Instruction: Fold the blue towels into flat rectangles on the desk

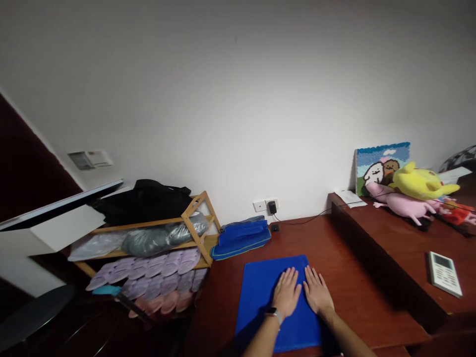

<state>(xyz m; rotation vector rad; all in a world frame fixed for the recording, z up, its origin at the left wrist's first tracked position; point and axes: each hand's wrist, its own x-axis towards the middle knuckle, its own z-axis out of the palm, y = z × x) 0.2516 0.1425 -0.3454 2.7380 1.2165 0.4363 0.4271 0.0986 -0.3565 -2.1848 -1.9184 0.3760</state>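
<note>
A person's left hand [286,293] and right hand [318,294] lie side by side, palms down and fingers stretched flat, on a folded blue cloth [260,292]. Neither hand grips anything, and a watch [273,312] sits on the left wrist. The cloth is spread square near the front edge of a red-brown wooden platform [353,277].

A stack of folded blue towels [242,238] rests at the platform's back edge against the white wall, just left of a wall socket with a black charger [272,206]. Past the platform's left edge, a bamboo rack [193,218] holds rows of pale slippers [163,270].

On the raised ledge [409,243] to the right, a yellow plush toy [420,182] lies on a pink plush toy [401,204] in front of a propped cartoon picture [379,166], with a white remote control [445,273] nearer the front.
</note>
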